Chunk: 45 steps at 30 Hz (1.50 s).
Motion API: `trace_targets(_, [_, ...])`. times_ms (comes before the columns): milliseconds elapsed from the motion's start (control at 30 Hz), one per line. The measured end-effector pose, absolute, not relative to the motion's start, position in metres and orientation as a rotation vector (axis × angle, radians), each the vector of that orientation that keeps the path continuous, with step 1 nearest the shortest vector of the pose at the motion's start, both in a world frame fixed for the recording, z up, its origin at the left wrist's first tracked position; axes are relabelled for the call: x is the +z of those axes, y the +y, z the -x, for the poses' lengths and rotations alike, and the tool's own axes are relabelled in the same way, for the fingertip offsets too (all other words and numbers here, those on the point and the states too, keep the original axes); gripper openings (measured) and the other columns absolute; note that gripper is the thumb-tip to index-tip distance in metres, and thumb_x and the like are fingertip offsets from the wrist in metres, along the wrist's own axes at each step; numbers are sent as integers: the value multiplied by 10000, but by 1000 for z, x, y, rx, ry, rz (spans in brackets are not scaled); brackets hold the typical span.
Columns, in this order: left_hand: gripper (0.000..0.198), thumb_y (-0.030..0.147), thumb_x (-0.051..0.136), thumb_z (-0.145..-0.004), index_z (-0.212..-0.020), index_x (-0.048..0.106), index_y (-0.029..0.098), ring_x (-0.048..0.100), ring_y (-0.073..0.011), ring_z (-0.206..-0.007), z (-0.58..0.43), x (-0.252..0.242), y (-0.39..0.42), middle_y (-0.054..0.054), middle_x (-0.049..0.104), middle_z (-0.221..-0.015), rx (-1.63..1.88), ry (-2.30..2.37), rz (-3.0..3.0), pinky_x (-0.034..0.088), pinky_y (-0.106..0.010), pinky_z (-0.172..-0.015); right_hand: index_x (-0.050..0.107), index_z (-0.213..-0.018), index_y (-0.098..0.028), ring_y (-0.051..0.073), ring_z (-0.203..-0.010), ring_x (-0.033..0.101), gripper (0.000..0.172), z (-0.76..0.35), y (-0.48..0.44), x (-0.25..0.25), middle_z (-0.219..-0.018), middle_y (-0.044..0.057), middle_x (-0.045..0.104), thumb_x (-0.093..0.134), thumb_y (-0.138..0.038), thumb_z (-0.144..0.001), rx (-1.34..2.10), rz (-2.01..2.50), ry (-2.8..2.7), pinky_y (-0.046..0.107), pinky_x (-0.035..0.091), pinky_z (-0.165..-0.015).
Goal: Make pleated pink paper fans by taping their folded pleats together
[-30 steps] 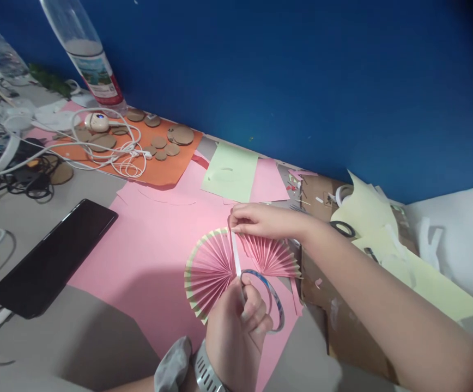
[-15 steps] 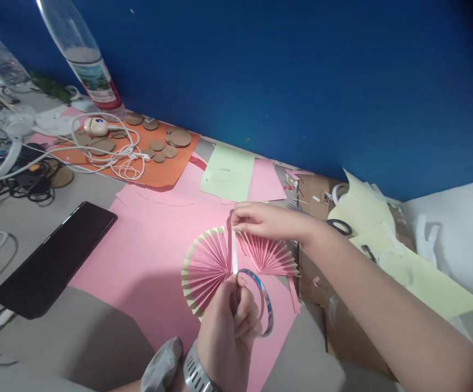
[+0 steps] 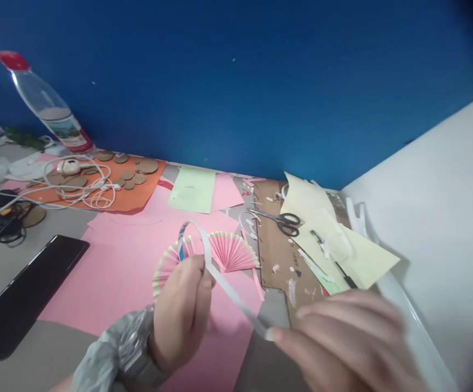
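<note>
My left hand [image 3: 183,310] is closed around a thin roll of white tape [image 3: 205,245] whose inner side is printed blue. From it a white tape strip [image 3: 236,296] stretches down to the right. Its free end is pinched between the thumb and a finger of my right hand [image 3: 343,337], which is blurred. Behind the roll lies a pleated pink paper fan [image 3: 165,269] with a yellow-green edge, partly hidden by my left hand. A second pleated fan [image 3: 232,253] rests just to its right. Both lie on a large pink paper sheet [image 3: 117,272].
Black-handled scissors [image 3: 287,223] lie on brown cardboard [image 3: 273,261], beside pale yellow paper [image 3: 367,256]. A black phone [image 3: 28,299] is at the left. Behind it are a bottle [image 3: 65,128], white cables and cardboard discs on orange paper [image 3: 134,201]. A blue wall [image 3: 236,98] stands behind.
My right hand has moved from above the fans to the lower right, drawing out a longer strip. My left hand has turned the roll upward. The view has shifted right, showing the scissors.
</note>
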<state>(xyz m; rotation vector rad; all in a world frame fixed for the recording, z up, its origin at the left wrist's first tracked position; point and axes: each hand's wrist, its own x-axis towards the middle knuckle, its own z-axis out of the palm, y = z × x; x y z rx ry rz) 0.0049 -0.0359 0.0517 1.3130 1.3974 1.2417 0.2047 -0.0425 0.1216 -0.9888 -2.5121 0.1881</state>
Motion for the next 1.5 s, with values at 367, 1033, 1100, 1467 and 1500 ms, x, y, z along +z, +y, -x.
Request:
trace_targets(367, [186,161,318,-880,-970,481,174,593,-178,-762,9,18,3,-48,594,-818,1198,1518,-2225,477,-297,-671,619,-1029,-118,150,-703,512,254,-172,-68,37,-691,26,602,495,-64,-813,-96,1042,-2143,311,392,-725])
trace_targets(1033, [185,40,426,-746,-864,501,161,543,-188,-664,58,29,22,-58,604,-701,1292,1112,-2931,450,-297,-604,583,-1032,-156,231,-933,547,230,-278,78,30,-1014,97,624,479,-153,-826,-101,1927,-2352,315,411,-768])
trace_targets(1100, [201,36,421,-750,-883,503,162,539,-187,-674,52,29,19,-59,611,-718,1292,1095,-2911,453,-298,-610,602,-968,-144,234,-896,556,207,-275,89,26,-965,108,627,504,-122,-787,-96,1976,-2397,303,401,-721])
trace_targets(1467, [267,48,388,-794,-1005,513,154,553,-176,-730,39,34,9,-64,606,-801,1324,1161,-2731,495,-289,-640,577,-829,-121,271,-820,586,130,-282,64,43,-790,122,645,460,-132,-773,-176,2174,-2259,347,360,-710])
trace_targets(1500, [272,49,380,-801,-1015,512,153,557,-173,-736,37,35,8,-62,604,-799,1321,1168,-2697,500,-284,-643,569,-882,-131,251,-783,595,150,-283,57,46,-773,98,646,449,-182,-808,-148,2170,-2238,329,372,-684])
